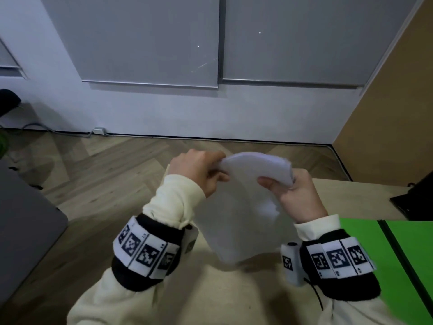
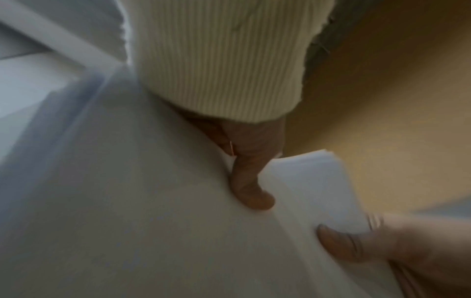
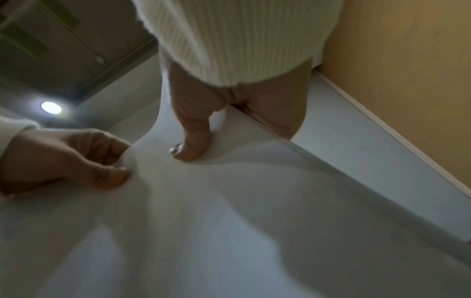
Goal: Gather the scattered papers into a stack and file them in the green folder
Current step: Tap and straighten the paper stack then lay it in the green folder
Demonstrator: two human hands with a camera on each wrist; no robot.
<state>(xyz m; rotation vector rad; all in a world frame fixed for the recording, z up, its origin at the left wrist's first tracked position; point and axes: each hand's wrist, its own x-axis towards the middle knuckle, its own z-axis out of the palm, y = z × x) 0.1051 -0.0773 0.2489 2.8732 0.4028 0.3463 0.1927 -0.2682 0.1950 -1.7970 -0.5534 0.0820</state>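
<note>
A stack of white papers (image 1: 243, 214) stands on edge on the beige table (image 1: 351, 195), its top curling over toward me. My left hand (image 1: 199, 172) grips the top left corner, and my right hand (image 1: 290, 191) grips the top right corner with the thumb on the near face. The left wrist view has my left thumb (image 2: 252, 181) pressed on the papers (image 2: 127, 201), with the right hand (image 2: 382, 248) at the lower right. In the right wrist view my right thumb (image 3: 193, 141) lies on the papers (image 3: 229, 221) beside the left hand (image 3: 71, 159). The green folder (image 1: 410, 254) lies flat at my right.
A black object (image 1: 414, 198) sits at the table's far right edge. A grey surface (image 1: 23, 219) stands to the left across a gap of wooden floor (image 1: 105, 172). Beyond the table's far edge are the floor and a white wall.
</note>
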